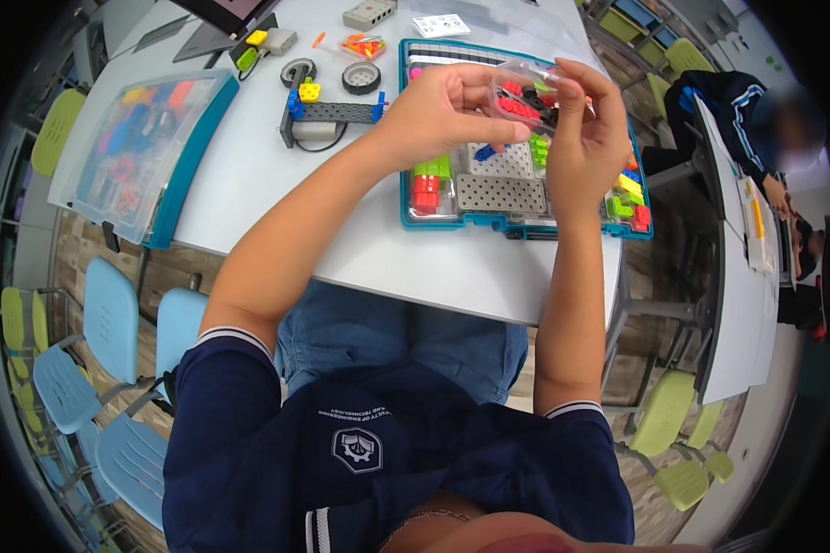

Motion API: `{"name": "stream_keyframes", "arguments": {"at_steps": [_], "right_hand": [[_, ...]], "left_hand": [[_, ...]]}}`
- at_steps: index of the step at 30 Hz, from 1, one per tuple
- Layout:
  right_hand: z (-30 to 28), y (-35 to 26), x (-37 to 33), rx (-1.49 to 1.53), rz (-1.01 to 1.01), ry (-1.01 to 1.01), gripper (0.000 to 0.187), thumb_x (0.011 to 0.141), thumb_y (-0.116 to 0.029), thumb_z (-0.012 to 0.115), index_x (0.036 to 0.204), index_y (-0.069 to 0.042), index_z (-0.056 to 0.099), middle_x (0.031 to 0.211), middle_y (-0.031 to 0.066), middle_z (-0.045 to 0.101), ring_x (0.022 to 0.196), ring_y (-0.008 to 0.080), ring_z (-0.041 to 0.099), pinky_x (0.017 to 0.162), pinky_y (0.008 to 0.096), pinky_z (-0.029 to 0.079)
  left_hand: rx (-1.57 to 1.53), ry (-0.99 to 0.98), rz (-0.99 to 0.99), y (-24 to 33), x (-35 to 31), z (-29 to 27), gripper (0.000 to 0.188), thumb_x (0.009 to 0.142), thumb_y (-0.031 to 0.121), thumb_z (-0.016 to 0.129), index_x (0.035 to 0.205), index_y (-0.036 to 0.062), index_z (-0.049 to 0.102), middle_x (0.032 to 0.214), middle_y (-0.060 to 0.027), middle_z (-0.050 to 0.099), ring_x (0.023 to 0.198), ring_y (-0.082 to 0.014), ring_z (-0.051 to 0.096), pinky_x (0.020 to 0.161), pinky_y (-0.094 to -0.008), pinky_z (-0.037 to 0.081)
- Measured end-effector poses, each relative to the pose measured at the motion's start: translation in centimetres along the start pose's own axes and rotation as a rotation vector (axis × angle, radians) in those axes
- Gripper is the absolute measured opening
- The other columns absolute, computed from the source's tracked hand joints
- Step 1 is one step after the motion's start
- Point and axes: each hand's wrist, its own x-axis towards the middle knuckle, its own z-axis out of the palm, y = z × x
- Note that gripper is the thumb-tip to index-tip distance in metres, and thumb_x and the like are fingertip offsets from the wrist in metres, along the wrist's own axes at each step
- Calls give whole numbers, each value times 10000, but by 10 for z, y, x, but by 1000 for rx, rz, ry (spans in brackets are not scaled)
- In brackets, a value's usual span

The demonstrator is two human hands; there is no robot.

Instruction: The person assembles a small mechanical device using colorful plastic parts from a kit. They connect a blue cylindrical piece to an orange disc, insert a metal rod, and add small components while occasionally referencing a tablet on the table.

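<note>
My left hand (438, 115) is closed round the near left side of a small clear plastic box (504, 89) with red and black pieces inside. On the box's other side my right hand (588, 138) grips it, thumb and fingers bent about its edge. Both hands hold the box above a teal-edged tray (526, 221) of building parts. Red blocks (425, 192), a grey perforated plate (501, 194) and green pieces (539, 150) lie in that tray. My hands hide part of the tray and of the box.
Left of the tray lies a partly built model (337, 112) with a loose wheel (361, 77) beside it. A lidded parts case (148, 152) stands at the table's left edge. Farther back lie a small box of orange pieces (362, 46) and a grey block (369, 12).
</note>
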Motion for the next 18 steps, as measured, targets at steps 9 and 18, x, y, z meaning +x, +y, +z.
{"name": "stream_keyframes", "arguments": {"at_steps": [9, 18], "right_hand": [[-26, 10, 14, 503, 630, -8, 269, 940, -202, 663, 971, 65, 661, 821, 165, 706, 663, 163, 668, 627, 251, 532], [-25, 14, 14, 436, 565, 101, 215, 901, -148, 702, 953, 56, 660, 779, 154, 703, 654, 171, 677, 610, 257, 538]], "left_hand": [[73, -166, -50, 1, -4, 9, 581, 764, -19, 785, 1289, -36, 537, 1155, -133, 672, 981, -169, 678, 878, -293, 547], [62, -106, -109, 0, -4, 12, 558, 823, 51, 757, 1319, -9, 510, 1110, -120, 672, 944, -166, 682, 768, -296, 560]]}}
